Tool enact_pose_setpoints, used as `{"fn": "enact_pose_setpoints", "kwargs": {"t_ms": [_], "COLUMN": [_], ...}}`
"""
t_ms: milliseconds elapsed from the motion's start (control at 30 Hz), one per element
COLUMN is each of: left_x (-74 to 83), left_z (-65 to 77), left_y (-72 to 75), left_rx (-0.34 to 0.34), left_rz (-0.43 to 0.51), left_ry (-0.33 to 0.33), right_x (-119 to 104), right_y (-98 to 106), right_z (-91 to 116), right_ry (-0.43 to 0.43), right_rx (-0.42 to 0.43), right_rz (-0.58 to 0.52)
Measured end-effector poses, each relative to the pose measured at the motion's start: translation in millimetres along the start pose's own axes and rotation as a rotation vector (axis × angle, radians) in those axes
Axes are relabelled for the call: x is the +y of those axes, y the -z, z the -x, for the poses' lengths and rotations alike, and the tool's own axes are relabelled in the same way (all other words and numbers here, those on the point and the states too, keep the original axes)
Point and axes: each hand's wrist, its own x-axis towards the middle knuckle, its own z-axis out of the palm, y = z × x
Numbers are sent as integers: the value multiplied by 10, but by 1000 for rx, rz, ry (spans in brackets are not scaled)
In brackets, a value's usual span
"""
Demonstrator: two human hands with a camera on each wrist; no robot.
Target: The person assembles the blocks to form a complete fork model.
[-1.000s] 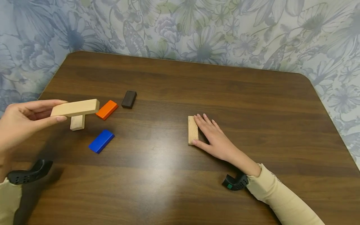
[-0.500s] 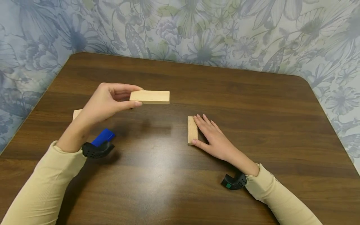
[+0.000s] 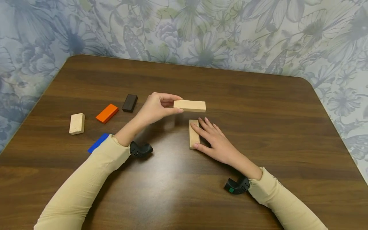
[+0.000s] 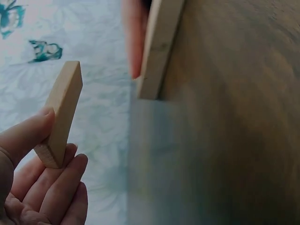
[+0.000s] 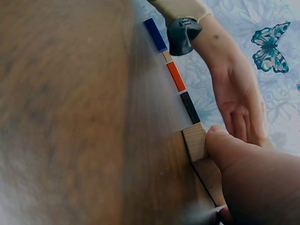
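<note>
The left hand point(image 3: 156, 108) has travelled rightward, its thumb and fingers pinching a wooden block point(image 3: 189, 105) held above the table point(image 3: 258, 111), which in the head view appears just beyond the lying block point(image 3: 193, 134). The right hand point(image 3: 217, 142) stays there, fingers extended, but its index finger now rests on that block's top. The orange block point(image 3: 107, 113) and black block point(image 3: 130, 103), largely hidden half a second ago, show again.

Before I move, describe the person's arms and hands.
Left hand and right hand wear no gloves. Left sleeve and right sleeve are pale yellow. The left wrist device and right wrist device are black and curved; the latter bears a green square.
</note>
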Motion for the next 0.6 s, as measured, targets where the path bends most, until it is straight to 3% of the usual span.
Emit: {"fn": "enact_pose_setpoints", "kwargs": {"t_ms": [233,600], "left_x": [-137,-267], "left_z": [-149,-288], "left_y": [-139,-194], "left_rx": [-21,4], "left_rz": [-43,-179], "left_ry": [-4,27], "right_x": [4,22], "right_y": [30,79], "right_z": [-30,-62], "right_ry": [-7,-25], "right_rx": [-15,-17], "right_rz": [0,-3]}}
